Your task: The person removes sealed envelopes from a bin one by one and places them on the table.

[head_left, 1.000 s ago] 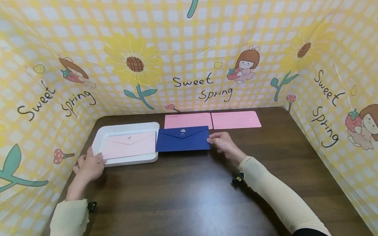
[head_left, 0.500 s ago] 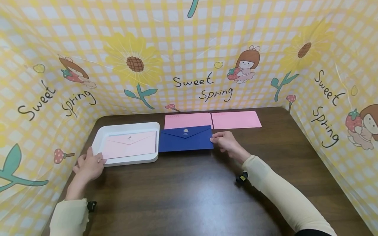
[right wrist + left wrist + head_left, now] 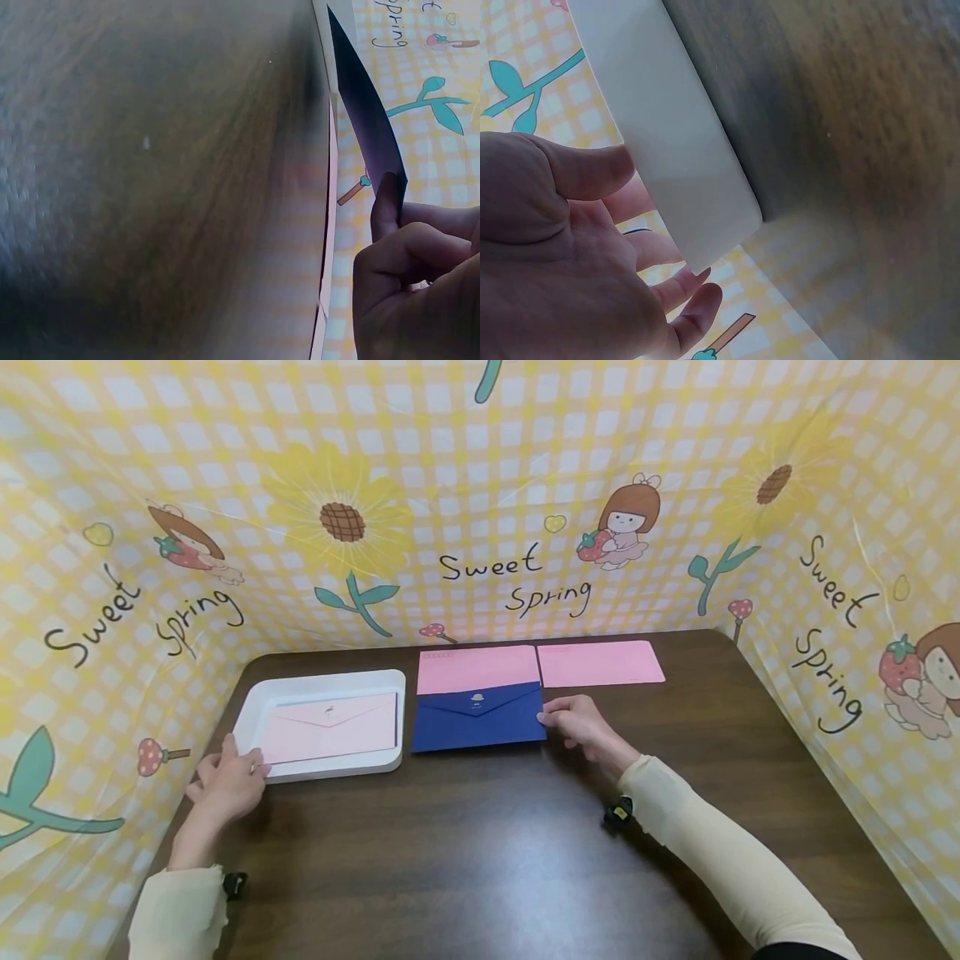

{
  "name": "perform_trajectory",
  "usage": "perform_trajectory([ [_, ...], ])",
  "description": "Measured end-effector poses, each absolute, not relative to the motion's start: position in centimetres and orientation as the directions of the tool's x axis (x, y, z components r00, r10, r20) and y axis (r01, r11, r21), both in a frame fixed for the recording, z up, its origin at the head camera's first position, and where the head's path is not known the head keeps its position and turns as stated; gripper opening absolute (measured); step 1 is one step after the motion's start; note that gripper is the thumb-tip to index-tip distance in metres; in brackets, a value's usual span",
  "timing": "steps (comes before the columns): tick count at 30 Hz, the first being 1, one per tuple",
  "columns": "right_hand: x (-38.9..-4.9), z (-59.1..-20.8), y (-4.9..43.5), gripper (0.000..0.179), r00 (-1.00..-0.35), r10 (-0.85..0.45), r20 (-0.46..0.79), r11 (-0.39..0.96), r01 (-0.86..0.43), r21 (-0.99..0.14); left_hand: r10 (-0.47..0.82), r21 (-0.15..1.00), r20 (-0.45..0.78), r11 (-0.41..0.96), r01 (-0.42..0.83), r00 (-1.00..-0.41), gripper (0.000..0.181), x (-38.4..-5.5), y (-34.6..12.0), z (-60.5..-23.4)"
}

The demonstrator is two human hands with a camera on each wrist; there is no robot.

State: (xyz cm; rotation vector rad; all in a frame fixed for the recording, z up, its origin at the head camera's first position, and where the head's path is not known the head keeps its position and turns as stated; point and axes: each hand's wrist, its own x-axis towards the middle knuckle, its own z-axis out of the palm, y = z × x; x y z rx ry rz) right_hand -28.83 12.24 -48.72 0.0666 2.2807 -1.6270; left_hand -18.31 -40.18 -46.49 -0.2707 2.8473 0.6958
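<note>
the right hand (image 3: 583,727), the nearer one, is pinching the short right edge of the blue envelope (image 3: 478,720), which is stretching leftward with its long axis side to side and ending just beside the white tray (image 3: 341,769). the left hand (image 3: 228,783) is gripping the tray's near left corner.
</note>
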Motion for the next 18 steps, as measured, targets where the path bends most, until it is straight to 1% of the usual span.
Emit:
perform_trajectory([
  [6, -28.88, -49.11, 11.96, 0.031, -0.940, -0.154, -0.306, 0.372, 0.231, -0.899, -0.140, 0.435, -0.245, 0.869, -0.238, -0.959, 0.049, -18.35, -40.06, -46.37],
  [18, -28.84, -49.19, 11.19, 0.029, -0.935, -0.152, -0.321, 0.422, 0.232, -0.876, -0.135, 0.420, -0.255, 0.876, -0.235, -0.958, 0.048, -18.31, -40.04, -46.10],
])
